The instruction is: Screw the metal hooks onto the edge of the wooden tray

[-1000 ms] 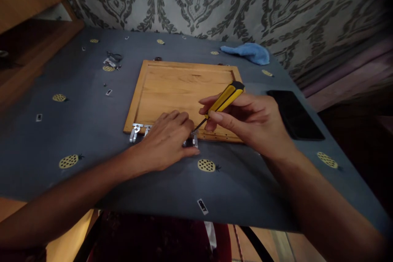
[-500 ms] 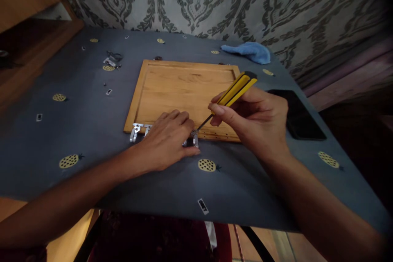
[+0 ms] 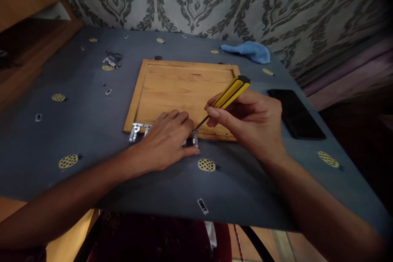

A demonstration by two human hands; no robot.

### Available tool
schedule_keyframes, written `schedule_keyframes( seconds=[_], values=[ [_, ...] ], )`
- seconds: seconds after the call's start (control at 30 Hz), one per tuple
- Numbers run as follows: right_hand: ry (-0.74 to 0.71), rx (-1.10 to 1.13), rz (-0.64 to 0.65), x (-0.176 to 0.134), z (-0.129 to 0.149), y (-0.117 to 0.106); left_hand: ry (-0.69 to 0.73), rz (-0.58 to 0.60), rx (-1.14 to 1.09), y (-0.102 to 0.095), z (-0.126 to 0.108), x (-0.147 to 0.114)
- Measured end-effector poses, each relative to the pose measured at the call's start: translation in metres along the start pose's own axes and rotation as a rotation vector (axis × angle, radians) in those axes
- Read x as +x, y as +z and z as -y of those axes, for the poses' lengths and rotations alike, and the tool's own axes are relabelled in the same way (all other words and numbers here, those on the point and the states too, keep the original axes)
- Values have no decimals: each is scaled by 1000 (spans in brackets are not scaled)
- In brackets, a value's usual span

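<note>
A wooden cabinet door (image 3: 178, 88) lies flat on the table, with metal hinges along its near edge. My left hand (image 3: 166, 141) bends over that edge, its fingers on the wood and its thumb against the right-hand hinge (image 3: 195, 140), gripping it in place. Part of this hinge is covered by the hand. Between thumb and fingers, my right hand (image 3: 250, 120) holds a screwdriver (image 3: 231, 92) with a yellow and black handle. Its shaft slants down to the left, and the tip meets the hinge. Another hinge (image 3: 135, 132) sits at the door's near left corner.
Small metal hardware (image 3: 110, 60) lies at the back left of the blue tablecloth (image 3: 82, 127). A black phone (image 3: 297, 114) rests on the right, beyond my right hand. A blue cloth (image 3: 248, 51) is at the back right, near the patterned curtain (image 3: 196, 0).
The screwdriver's handle has tipped left and become a little steeper, with my right hand shifted slightly left. The tip stays at the hinge. My left hand has hardly moved.
</note>
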State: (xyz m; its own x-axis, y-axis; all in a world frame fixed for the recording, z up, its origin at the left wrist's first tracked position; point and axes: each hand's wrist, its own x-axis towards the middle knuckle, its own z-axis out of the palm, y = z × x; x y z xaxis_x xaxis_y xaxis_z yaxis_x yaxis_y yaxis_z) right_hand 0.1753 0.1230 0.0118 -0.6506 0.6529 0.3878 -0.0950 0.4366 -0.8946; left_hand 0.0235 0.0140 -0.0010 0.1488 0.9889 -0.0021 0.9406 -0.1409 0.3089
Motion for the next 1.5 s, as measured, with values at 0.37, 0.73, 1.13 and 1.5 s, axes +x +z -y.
schedule_keyframes(
  seconds=[0.37,0.73,1.13,1.5],
  values=[
    [7,-57,105,-3,2,-5,0,1,-26,2,1,0],
    [30,-47,124,-1,5,-8,6,4,4,1,1,0],
    [30,-44,92,-2,4,-7,1,0,-5,1,0,0],
    [4,-71,89,-1,2,-7,5,10,-9,1,0,0]
  ],
)
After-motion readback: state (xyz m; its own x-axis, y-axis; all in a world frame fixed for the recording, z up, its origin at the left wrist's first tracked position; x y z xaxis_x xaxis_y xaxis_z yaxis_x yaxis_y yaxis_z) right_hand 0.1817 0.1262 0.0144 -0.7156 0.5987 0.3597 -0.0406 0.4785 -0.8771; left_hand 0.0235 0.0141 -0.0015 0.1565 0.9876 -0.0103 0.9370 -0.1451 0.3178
